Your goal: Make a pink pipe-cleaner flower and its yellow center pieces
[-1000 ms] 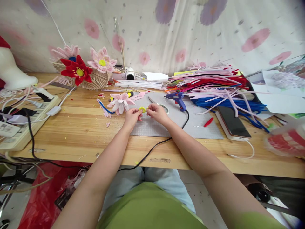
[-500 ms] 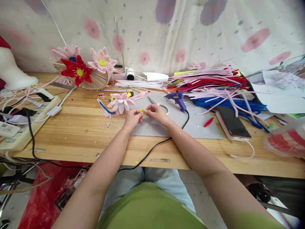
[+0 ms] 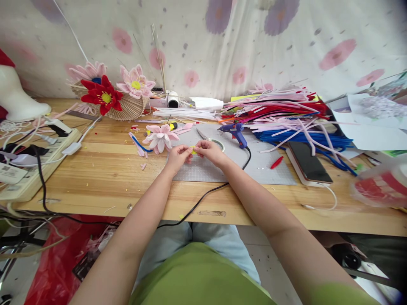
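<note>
A small yellow piece [image 3: 193, 149], perhaps pipe cleaner, is pinched between the fingertips of both hands above the grey cutting mat [image 3: 203, 171]. My left hand [image 3: 178, 157] is closed on its left side, and my right hand [image 3: 210, 151] grips it from the right. Fingers cover most of the piece, so its exact shape is hidden. Just left of my hands lies a pink and white fuzzy flower [image 3: 160, 137]. Behind my right hand rest the scissors [image 3: 219, 143], partly covered by it. A blue glue gun [image 3: 234, 132] lies farther right on the mat.
Pink, red and blue pipe cleaners [image 3: 286, 112] are heaped at the back right. A phone [image 3: 310, 163] lies on a white block. The glue gun's black cord [image 3: 203, 199] crosses the table's front. Finished flowers [image 3: 103, 97] stand back left, near a power strip [image 3: 60, 161].
The yellow piece has turned slightly between my fingertips, and less of it shows. Both hands stay nearly in place; the whole view has shifted a little.
</note>
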Demonstrator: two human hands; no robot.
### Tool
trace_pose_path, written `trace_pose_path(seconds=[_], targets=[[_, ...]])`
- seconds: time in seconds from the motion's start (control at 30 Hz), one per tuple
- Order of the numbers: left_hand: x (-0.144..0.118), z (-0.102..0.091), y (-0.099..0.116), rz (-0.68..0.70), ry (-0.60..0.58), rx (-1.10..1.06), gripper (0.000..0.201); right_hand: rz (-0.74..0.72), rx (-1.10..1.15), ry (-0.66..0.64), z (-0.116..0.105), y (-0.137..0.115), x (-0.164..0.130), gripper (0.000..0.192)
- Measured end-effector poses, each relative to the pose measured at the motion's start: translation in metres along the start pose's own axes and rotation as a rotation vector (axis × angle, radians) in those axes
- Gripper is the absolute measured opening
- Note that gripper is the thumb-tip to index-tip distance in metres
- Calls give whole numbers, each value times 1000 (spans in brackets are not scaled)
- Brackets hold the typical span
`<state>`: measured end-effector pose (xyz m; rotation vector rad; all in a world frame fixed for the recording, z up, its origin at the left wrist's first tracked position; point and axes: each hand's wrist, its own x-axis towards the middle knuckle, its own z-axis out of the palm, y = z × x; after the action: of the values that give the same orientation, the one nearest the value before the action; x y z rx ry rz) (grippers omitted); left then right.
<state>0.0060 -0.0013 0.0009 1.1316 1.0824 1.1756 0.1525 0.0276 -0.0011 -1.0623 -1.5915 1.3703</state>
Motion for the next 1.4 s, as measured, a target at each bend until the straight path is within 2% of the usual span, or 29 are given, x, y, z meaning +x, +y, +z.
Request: trace_pose_path(seconds=[0.23, 0.5, 0.63, 0.9, 1.0, 1.17, 1.23, 1.4], targets=[[2, 4, -3, 17, 0, -154, 33, -7, 238, -51, 3, -2, -2, 41], [2, -1, 1, -102, -94, -164, 34, 31, 257, -70, -1, 0, -1, 41], [2, -1, 1, -113, -55, -162, 31, 49, 279, -72, -2, -2, -3, 39], [4, 2, 1, -143, -10, -314, 21, 93, 525, -86, 3, -1, -6, 36], [4, 3, 0, -129, 28, -313, 20, 102, 493, -62, 6, 2, -3, 36], [4, 4, -4, -134, 48, -253, 21, 122, 319, 138, 10, 7, 2, 40], [5, 4, -4, -132, 36, -231, 22, 120, 287, 180, 11, 8, 2, 41], [5, 2, -3, -116, 42, -205, 23, 58, 240, 121, 9, 6, 0, 42]])
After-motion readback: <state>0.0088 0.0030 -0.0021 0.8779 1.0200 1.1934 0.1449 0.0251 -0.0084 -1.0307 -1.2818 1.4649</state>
